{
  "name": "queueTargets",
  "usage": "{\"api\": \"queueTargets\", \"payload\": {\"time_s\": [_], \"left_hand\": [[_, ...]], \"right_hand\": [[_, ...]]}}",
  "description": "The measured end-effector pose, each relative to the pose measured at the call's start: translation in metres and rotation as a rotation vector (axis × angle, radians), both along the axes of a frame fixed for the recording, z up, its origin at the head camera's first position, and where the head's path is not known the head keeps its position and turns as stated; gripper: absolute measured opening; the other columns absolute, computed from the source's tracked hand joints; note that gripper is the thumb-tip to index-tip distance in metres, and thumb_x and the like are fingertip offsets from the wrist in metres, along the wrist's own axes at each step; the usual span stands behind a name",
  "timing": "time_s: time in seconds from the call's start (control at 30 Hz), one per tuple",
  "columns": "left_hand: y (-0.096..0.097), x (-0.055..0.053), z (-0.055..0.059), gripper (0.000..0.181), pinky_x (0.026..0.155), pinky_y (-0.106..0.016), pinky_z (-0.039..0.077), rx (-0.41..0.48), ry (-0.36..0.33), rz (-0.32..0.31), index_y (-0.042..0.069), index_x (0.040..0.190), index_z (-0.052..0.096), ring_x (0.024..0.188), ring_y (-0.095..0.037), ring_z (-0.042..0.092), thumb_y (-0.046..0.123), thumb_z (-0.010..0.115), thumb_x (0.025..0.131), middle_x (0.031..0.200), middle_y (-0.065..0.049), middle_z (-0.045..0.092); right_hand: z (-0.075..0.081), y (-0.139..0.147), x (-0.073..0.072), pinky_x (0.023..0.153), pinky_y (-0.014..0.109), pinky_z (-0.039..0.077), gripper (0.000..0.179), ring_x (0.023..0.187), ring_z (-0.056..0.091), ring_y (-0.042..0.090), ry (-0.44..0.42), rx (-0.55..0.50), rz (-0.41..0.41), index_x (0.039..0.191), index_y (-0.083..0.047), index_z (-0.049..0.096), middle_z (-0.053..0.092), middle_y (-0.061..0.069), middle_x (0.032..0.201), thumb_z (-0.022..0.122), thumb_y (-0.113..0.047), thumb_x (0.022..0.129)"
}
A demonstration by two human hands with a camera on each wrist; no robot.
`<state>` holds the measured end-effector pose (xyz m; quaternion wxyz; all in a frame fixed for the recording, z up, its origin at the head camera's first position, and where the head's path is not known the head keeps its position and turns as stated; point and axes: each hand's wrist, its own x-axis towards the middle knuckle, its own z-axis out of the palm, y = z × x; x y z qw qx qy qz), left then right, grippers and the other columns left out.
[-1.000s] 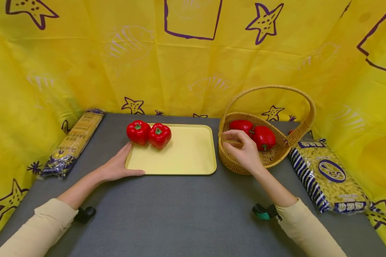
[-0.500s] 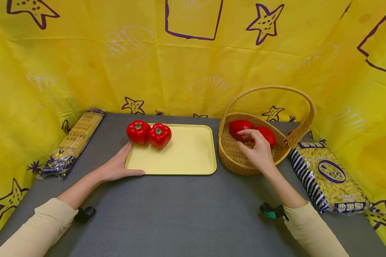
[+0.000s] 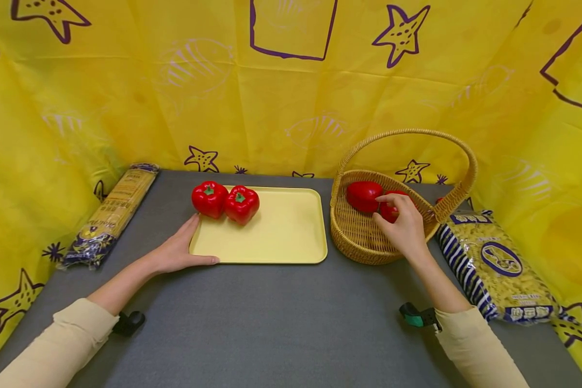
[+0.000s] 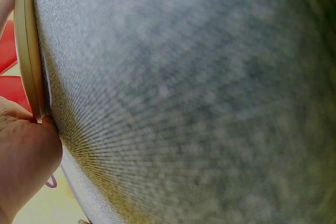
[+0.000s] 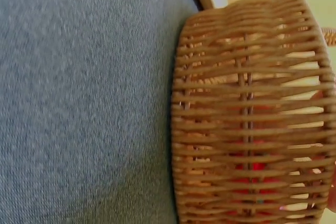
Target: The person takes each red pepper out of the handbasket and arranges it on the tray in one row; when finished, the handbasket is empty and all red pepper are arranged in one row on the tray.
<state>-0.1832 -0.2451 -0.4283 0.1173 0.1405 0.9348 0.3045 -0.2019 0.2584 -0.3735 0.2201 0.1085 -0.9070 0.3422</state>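
Note:
My left hand (image 3: 180,251) touches the left end of the pale yellow tray (image 3: 291,237), fingers spread along its side and thumb at its front edge. Two red bell peppers (image 3: 209,199) with green stems sit on the tray's back left. To the right stands a wicker basket (image 3: 351,245) with a tall handle, holding two red peppers. My right hand (image 3: 403,229) is over the basket, its thumb and fingers apart and bent above the right pepper (image 3: 392,211), which it partly hides. The left pepper (image 3: 364,196) lies uncovered. Through the weave, the right wrist view shows red.
A spaghetti pack (image 3: 111,215) lies at the far left. A bag of short pasta (image 3: 501,267) lies right of the basket, near something small and red, mostly hidden behind the handle. Yellow patterned cloth (image 3: 291,108) encloses the grey table (image 3: 271,323) at the back and sides.
My right hand has moved rightward inside the basket's outline, from its left side to over the right pepper. The left hand, tray and peppers stay where they were.

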Motion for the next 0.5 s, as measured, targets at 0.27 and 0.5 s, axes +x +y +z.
{"api": "queueTargets", "payload": {"time_s": [0.27, 0.5], "left_hand": [[0.001, 0.0, 0.001, 0.128, 0.109, -0.065, 0.016, 0.003, 0.001, -0.001, 0.006, 0.155, -0.009, 0.145, -0.042, 0.007, 0.059, 0.076, 0.076, 0.161, -0.021, -0.003], [0.001, 0.0, 0.001, 0.128, 0.109, -0.065, 0.017, 0.002, -0.002, 0.0, 0.006, 0.155, -0.01, 0.145, -0.043, 0.007, 0.06, 0.075, 0.076, 0.161, -0.021, -0.003]], "right_hand": [[0.0, 0.014, -0.004, 0.095, 0.058, 0.036, 0.034, 0.117, 0.047, 0.044, -0.023, 0.07, -0.065, 0.113, 0.0, 0.064, 0.053, 0.025, 0.123, 0.072, -0.007, 0.081], [-0.001, 0.024, -0.008, 0.094, 0.062, 0.035, 0.04, 0.122, 0.04, 0.05, -0.086, 0.123, -0.1, 0.118, 0.003, 0.06, 0.049, 0.029, 0.128, 0.072, -0.009, 0.081]]}}
